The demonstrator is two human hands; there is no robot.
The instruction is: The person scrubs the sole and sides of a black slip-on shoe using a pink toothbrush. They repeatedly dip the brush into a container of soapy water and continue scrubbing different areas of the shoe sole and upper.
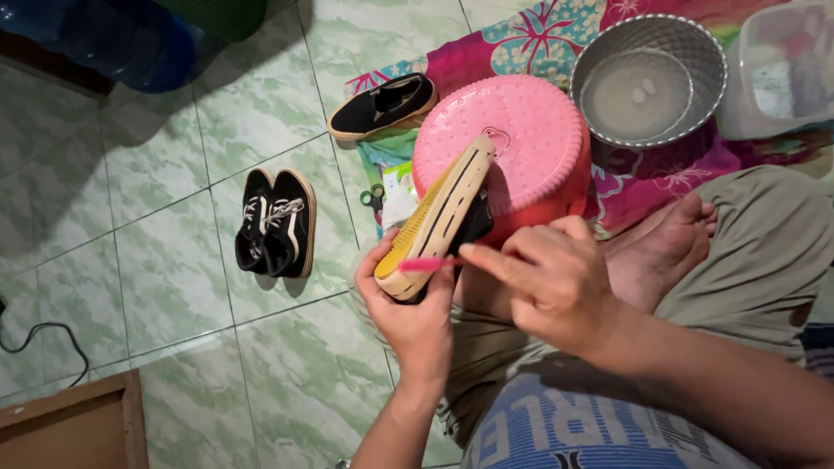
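Observation:
My left hand [408, 317] grips a black slip-on shoe [441, 217] by its heel, turned so the tan and yellow sole faces up. The shoe's toe rests on an upturned pink plastic basin [530, 139]. In my right hand [547, 278] is a pink brush [427, 263], its head pressed against the sole near the heel. I sit cross-legged on the floor, and my bare foot [665, 247] lies just right of the hands.
The matching black slip-on [382, 106] lies beside the basin on a flowered cloth [539, 39]. A pair of black lace-up sneakers [276, 224] sits on the green tiles. A grey bowl of water [647, 80], a clear plastic tub [782, 69], a blue water jug [113, 39], a cable [39, 334] and a wooden board [74, 426] surround me.

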